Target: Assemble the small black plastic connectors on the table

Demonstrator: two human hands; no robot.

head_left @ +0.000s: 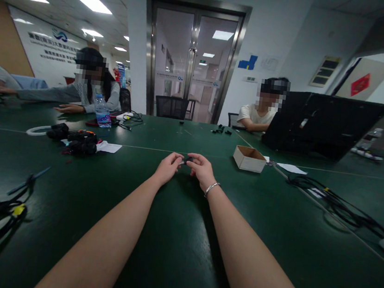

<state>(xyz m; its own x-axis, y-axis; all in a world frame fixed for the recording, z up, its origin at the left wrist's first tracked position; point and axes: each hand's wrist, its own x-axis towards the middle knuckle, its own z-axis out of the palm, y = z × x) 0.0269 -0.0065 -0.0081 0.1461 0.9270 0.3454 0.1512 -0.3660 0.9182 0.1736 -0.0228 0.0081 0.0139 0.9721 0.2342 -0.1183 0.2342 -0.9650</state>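
While the left hand [169,168] and right hand [203,169] meet over the dark green tabletop [174,235], both pinch narrowly at a small black piece [188,160] between their fingertips, work on it seemingly unfinished. Loose black bits [220,129] lie farther off, beyond an open-topped pale cardboard box [249,162]; whether any are done, cannot tell.

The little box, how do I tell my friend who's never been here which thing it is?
Find the big green table, then the right hand with a silver bracelet at its wrist. The box sits to the right of that hand, near the big black panel. It's pale outside, brownish inside and open on top, while the white paper to its right lies flat.
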